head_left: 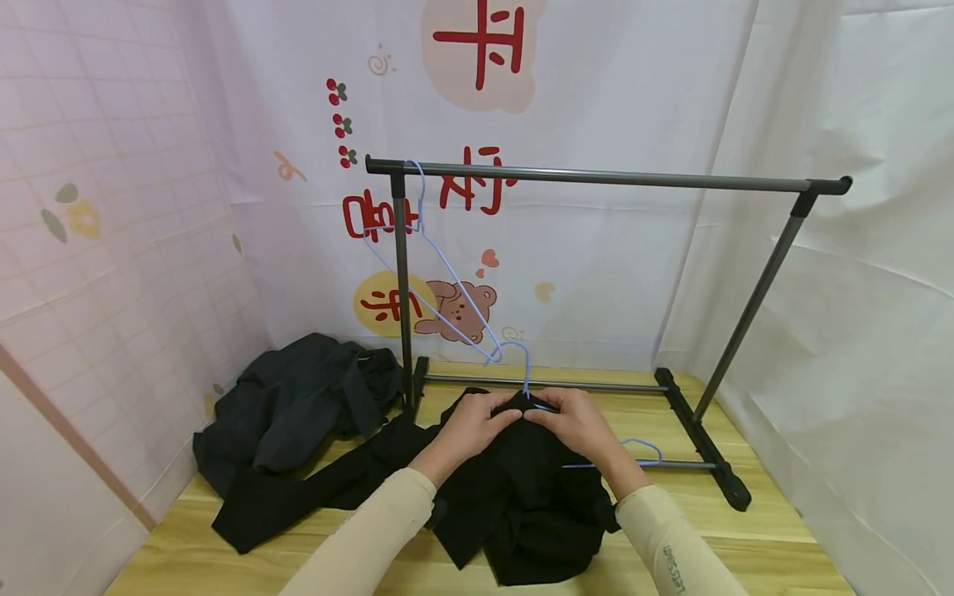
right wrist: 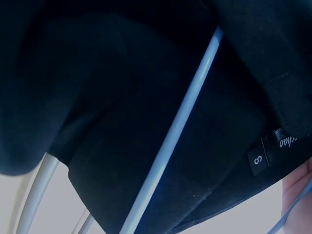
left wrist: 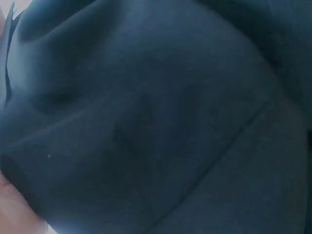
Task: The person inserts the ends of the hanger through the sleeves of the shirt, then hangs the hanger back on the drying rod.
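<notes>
Black garment (head_left: 537, 497), top edge (head_left: 525, 404) upward, long axis running toward viewer, hands (head_left: 471, 428) pinching top edge

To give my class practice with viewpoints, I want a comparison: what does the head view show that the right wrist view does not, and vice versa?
Only the head view: a crumpled dark grey cloth garment, a brown cartoon bear print and a light blue wire hook over the dark grey metal top rail.

Only the right wrist view: a small black label marked with a white S.

Both: the black cloth garment, light blue hanger wire and bare hand, only partly seen in the wrist view.
</notes>
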`<state>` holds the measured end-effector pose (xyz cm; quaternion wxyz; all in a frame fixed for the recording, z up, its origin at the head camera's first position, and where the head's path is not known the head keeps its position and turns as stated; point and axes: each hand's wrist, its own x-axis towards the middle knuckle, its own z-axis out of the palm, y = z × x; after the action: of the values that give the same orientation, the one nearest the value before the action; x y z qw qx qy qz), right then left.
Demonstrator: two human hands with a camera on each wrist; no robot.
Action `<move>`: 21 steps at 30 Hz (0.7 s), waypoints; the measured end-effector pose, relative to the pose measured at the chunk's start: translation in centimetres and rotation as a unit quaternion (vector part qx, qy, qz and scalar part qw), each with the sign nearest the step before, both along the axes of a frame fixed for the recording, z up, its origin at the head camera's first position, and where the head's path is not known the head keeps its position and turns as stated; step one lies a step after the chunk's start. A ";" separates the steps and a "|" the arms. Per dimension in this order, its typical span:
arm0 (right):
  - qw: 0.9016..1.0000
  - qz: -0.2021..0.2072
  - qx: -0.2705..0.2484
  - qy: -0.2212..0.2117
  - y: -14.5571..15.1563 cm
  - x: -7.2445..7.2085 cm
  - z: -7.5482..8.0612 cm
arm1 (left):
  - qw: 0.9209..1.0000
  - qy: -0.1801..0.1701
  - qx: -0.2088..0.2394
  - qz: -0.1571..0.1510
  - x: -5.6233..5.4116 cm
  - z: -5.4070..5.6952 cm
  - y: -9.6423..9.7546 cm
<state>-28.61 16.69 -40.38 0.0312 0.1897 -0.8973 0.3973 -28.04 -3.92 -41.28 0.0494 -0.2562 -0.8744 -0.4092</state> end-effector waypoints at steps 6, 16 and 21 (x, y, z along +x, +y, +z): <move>0.998 -0.039 0.042 0.035 0.8 0.4 -0.5 | 0.999 -0.044 -0.001 -0.001 -0.8 -0.6 -0.8; 0.980 -0.145 0.101 0.095 4.8 1.4 -3.1 | 0.995 -0.087 0.019 0.043 -1.6 -0.9 -3.0; 0.975 -0.171 0.081 0.112 5.2 1.7 -3.5 | 0.993 -0.095 0.038 0.066 -1.8 -0.9 -3.2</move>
<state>-26.90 21.88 -43.90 0.1836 0.0787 -0.9366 0.2880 -29.80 -7.10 -42.18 0.0031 -0.1561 -0.8739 -0.4603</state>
